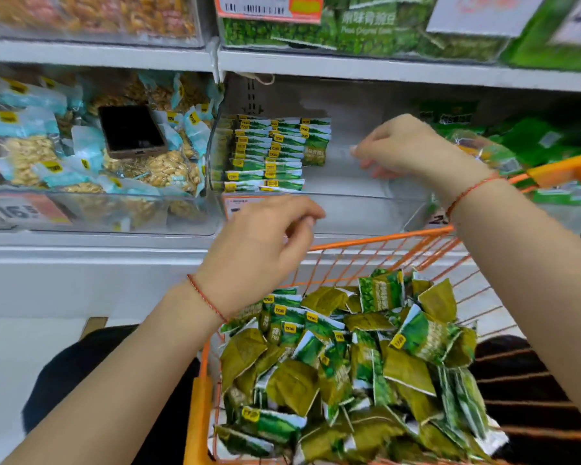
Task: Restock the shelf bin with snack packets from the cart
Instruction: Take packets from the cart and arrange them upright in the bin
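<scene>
— At six o'clock, what is logged?
— Item one: orange wire cart [366,260], filled with loose green snack packets [349,364], heaped in no order.

— And at twelve o'clock from the cart?
— Item two: clear shelf bin [356,213]. Stacked packets [269,156] of the same green kind are ranged against its nine o'clock wall; the three o'clock part is shown bare.

— How are the hands entered?
— Left hand [259,243]: held above the cart's far rim, just before the bin front, fingers loosely curled, nothing seen gripped. Right hand [406,147]: raised inside the bin toward three o'clock, fingers partly bent and apart; no packet is seen held, though motion blur is noted. A red thread [203,297] is worn on each wrist.

— Neighbouring stock?
— At nine o'clock of the bin, a bin of peanut packs [31,156] is recorded, with a dark phone [131,130] laid on top. Green bags [547,142] are listed at three o'clock.
</scene>
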